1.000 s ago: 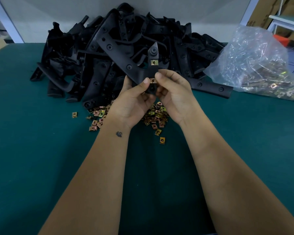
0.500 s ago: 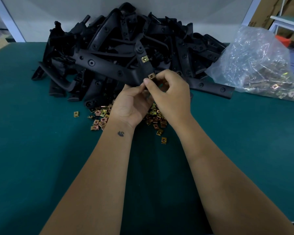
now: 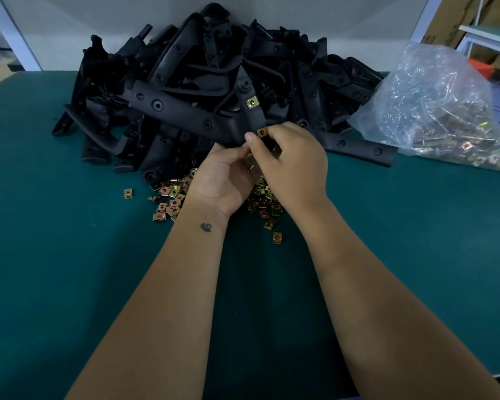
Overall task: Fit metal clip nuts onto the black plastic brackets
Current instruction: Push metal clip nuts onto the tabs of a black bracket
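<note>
From the head view, the bracket (image 3: 185,114) has swung down from a steep tilt a second ago to lie nearly level across the pile (image 3: 214,67), its short arm pointing far. The left hand (image 3: 225,180) grips its near end, while the right hand (image 3: 292,163) pinches a clip nut (image 3: 262,132) at that arm's near edge. With one nut (image 3: 251,103) already seated farther up, I judge this second one about to be pushed home; loose nuts (image 3: 171,194) wait below.

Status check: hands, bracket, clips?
Left hand grips bracket. Right hand pinches clip at its end. One clip already fitted. Nothing blocking.
</note>
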A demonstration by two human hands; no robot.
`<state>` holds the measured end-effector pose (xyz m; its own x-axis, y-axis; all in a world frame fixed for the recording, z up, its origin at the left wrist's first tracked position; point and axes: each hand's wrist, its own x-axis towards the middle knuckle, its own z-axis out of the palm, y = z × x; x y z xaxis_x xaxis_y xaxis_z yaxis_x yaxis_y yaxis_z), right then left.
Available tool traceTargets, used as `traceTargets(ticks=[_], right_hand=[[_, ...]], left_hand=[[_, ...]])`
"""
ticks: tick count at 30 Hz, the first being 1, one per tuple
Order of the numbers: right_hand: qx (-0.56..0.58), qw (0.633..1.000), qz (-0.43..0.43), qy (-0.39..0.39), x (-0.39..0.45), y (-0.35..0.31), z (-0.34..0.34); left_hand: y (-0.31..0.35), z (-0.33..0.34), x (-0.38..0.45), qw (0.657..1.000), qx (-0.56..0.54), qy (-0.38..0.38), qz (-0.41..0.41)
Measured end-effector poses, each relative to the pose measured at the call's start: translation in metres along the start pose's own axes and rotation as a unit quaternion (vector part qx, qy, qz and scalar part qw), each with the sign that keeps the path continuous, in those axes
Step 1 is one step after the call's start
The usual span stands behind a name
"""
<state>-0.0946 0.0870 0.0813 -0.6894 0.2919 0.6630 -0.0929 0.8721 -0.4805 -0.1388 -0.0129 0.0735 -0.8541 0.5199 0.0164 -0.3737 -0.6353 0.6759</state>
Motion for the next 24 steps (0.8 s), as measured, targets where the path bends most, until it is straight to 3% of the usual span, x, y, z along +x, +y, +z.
traceTargets(ticks=[8,17,24], right_hand=[[0.050,0.998,0.025,-0.002,-0.0026,-0.0041,0.0030],[0.085,0.995,0.042,0.030,-0.0021,-0.0071,-0.0006],[0.073,0.994,0.049,0.060,-0.0017,-0.0078,0.0001]], left_hand=[[0.0009,-0.0034,0.0035,0.998,-0.014,0.036,-0.045],[0.0030,-0.0027,0.0031,0.997,0.009,0.073,-0.034],[-0.0001,-0.0038,0.0048,0.998,0.057,0.036,-0.009]])
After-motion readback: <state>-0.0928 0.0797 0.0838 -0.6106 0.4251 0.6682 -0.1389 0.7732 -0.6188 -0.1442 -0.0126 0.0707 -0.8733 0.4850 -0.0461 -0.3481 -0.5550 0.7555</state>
